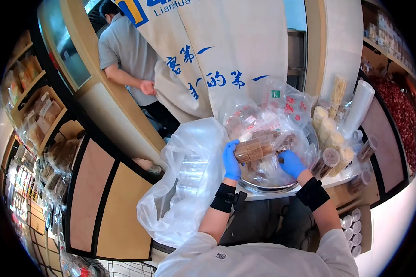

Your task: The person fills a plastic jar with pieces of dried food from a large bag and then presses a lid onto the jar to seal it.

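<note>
My left hand point(232, 160), in a blue glove, is closed round the base end of a clear plastic jar point(254, 148). The jar lies tilted and holds brown stick-like pieces. Near its right-hand end is my right hand point(291, 164), also gloved in blue, with its fingers bent together; what they hold, if anything, is too small to name. Beneath both hands, clear plastic bags point(249, 121) with red and green print and brown contents fill a round metal tray point(268, 188).
A large clear bag of empty plastic jars point(189, 173) stands at the left. Filled jars point(329, 159) and a plastic roll point(361, 99) are at the right. Beyond, a person in a grey shirt point(129, 46) stands beside a printed curtain point(235, 41). Goods shelves point(37, 92) line the far left.
</note>
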The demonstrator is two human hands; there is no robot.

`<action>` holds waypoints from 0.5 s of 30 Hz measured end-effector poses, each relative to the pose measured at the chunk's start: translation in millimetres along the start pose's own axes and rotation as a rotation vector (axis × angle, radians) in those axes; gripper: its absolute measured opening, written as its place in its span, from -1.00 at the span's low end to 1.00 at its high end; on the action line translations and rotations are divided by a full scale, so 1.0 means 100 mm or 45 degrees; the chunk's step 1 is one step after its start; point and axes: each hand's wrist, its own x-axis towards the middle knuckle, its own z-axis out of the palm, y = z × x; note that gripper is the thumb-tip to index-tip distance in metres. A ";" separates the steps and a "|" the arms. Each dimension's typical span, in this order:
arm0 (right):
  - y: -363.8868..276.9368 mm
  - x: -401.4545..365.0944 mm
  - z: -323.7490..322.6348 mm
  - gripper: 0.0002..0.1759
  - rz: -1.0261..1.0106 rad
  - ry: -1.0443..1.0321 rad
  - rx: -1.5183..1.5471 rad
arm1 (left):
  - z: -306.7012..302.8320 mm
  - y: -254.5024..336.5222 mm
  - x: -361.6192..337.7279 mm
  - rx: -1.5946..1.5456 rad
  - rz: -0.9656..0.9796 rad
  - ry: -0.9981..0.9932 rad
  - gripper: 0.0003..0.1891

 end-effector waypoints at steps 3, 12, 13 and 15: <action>0.02 0.07 0.04 -0.77 -0.043 -0.076 0.230 | 0.01 0.02 -0.01 -0.021 -0.039 0.014 -0.68; -0.25 -0.10 -0.80 -0.57 0.327 0.137 1.018 | 0.11 0.23 -0.10 -0.146 -0.138 0.040 -0.68; -0.26 -0.11 -0.90 -0.56 0.291 0.116 1.127 | 0.12 0.24 -0.10 -0.139 -0.131 0.037 -0.68; -0.33 -0.14 -1.01 -0.55 0.258 0.087 1.227 | 0.11 0.23 -0.10 -0.138 -0.120 0.022 -0.68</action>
